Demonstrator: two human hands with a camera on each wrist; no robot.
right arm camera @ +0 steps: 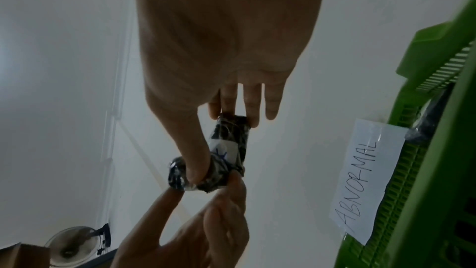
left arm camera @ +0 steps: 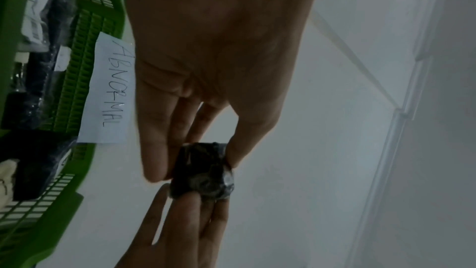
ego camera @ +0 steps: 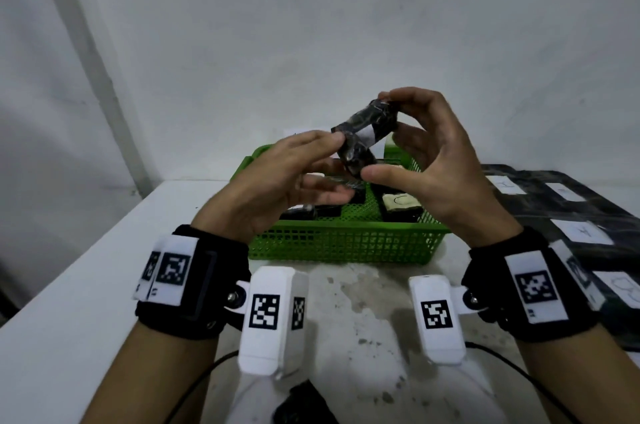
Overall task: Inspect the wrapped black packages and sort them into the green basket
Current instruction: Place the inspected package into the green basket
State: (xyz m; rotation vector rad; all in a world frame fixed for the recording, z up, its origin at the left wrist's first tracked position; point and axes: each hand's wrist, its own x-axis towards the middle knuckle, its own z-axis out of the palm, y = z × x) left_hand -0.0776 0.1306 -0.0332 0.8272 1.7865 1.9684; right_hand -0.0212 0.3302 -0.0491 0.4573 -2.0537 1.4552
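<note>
While held up over the green basket (ego camera: 346,240) | black package (ego camera: 363,136) being pinched by fingers of left hand (ego camera: 277,181) and right hand (ego camera: 436,160) | turning slowly, checking every side, gripping gently, keeping above basket.

L hand (ego camera: 277,181) pinching, R hand (ego camera: 433,160) pinching, both raised

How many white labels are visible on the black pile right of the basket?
4 white labels: two at the back, one midway, one nearest; others may be hidden.
</note>
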